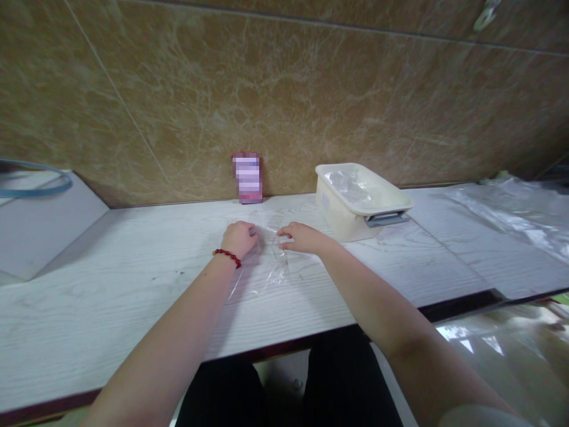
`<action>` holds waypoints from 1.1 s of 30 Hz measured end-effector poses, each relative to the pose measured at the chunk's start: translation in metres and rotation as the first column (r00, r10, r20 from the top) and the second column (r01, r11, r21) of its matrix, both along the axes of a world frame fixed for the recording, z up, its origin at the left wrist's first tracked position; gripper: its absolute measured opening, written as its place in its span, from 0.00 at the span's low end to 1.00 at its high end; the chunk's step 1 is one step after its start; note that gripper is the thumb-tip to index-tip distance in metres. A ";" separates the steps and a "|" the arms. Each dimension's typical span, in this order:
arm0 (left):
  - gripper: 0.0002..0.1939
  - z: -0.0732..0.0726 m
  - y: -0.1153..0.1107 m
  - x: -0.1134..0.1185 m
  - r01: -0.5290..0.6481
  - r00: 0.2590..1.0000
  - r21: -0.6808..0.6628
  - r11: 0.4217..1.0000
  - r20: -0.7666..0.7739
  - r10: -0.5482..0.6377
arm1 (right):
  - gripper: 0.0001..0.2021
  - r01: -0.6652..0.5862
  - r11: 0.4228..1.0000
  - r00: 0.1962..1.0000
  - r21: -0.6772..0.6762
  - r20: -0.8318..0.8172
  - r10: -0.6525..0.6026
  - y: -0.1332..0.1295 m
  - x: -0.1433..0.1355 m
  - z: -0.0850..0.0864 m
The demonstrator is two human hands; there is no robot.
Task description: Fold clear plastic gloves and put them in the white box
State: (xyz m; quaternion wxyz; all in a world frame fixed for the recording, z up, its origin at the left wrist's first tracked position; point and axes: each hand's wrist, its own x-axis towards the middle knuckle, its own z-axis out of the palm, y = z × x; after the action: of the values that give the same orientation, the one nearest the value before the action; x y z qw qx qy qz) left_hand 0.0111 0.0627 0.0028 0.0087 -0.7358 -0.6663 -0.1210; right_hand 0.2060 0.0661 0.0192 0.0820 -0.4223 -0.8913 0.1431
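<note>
A clear plastic bag (271, 270) lies on the white wood-grain table (133, 284), between my hands. My left hand (240, 238), with a red bead bracelet at the wrist, has its fingers closed on the bag's left upper part. On the other side, my right hand (302, 238) has thumb and fingers curled round the bag's right edge. To the right of my right hand stands a cream plastic bin (340, 219) with a grey handle, holding clear plastic pieces (349, 185).
A phone-like object (249, 178), its screen blurred, leans on the brown marble wall. A white box (40, 231) with a blue loop (40, 191) stands at the left. More clear plastic sheets (520, 204) lie at the far right. The table's front edge is near my legs.
</note>
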 end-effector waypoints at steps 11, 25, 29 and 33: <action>0.27 0.012 -0.029 0.023 0.241 0.950 -0.049 0.969 -0.193 -0.246 | 0.19 -0.016 1.000 1.000 0.027 -0.019 0.016 0.000 0.001 -0.003; 0.39 0.015 -0.047 0.029 0.179 0.946 -0.301 0.937 -0.209 -0.247 | 0.20 0.003 1.000 1.000 -0.004 -0.015 -0.003 -0.001 0.001 0.001; 0.40 0.014 -0.047 0.029 0.171 0.950 -0.290 0.942 -0.205 -0.235 | 0.20 0.003 1.000 1.000 -0.007 -0.018 -0.003 -0.001 0.000 0.001; 0.39 0.015 -0.049 0.028 0.177 0.950 -0.289 0.941 -0.200 -0.240 | 0.19 0.022 1.000 0.998 0.019 -0.057 -0.020 -0.002 -0.001 0.002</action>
State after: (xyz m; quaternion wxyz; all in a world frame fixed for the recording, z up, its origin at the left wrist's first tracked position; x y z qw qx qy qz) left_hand 0.0395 0.0137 0.0183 -0.0259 -0.8061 -0.5885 0.0566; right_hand 0.2046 0.0639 0.0209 0.1130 -0.4265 -0.8856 0.1452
